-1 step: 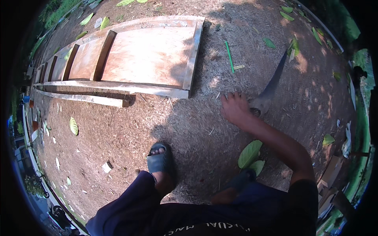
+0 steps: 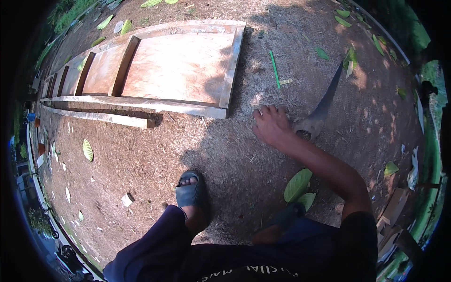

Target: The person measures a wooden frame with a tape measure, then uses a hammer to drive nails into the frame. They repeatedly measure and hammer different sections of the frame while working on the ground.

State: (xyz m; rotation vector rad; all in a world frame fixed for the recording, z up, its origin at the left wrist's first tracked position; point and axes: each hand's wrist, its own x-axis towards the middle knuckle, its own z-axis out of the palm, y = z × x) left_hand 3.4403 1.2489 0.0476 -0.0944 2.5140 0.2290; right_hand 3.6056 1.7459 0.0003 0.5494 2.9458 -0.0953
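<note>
From the head view, the right hand [image 2: 272,126], fingers spread and empty, hovers palm-down over the sawdust-strewn ground [image 2: 155,160] just beside the wooden-handled, dark-bladed handsaw [image 2: 319,110] at its three o'clock (lying flat, handle nearest); the left hand is unseen.

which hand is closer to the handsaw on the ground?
Right. The right hand reaches down just left of the handsaw handle, fingers spread, apparently not gripping it. The left hand is out of view.
</note>
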